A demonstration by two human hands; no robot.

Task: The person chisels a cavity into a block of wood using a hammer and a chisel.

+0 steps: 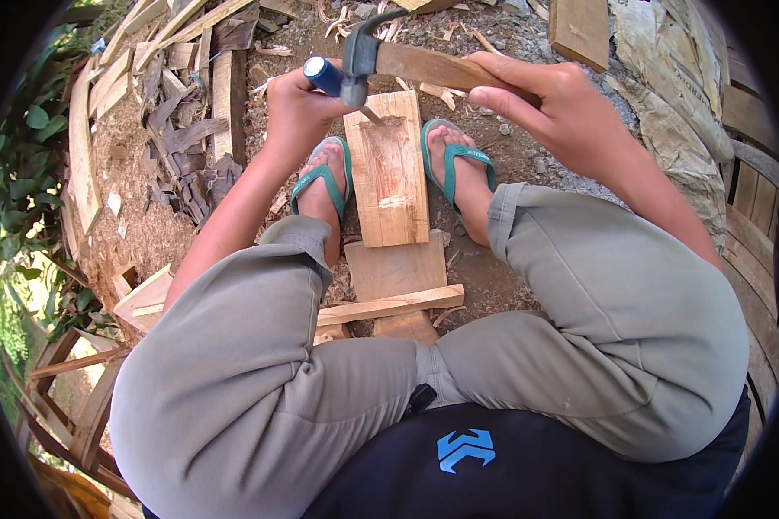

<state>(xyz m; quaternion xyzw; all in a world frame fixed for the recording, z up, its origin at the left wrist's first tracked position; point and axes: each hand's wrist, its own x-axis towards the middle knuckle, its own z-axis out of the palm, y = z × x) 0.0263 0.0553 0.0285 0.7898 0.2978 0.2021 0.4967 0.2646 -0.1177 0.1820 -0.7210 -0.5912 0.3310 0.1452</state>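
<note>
Left hand (307,105) closed round chisel (322,76), tip at far end of recess (384,156), seemingly to guide the edge | right hand (571,105) grips hammer (437,67), head near chisel's butt, contact unclear | block (391,195) far-centre between feet (317,203), apparently for sideways bracing

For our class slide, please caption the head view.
Left hand holds a blue-handled chisel at a hollowed wooden block; right hand grips a hammer.

Loose grey-khaki fabric trousers (606,320) have folded cuffs (504,221) and stitched seams (437,372); teal thong-strap flip-flops (469,154) are on the bare feet (473,208); a dark navy-black top (537,463) bears an angular bright-blue emblem (466,451). The forearms (225,229) are bare.
</note>
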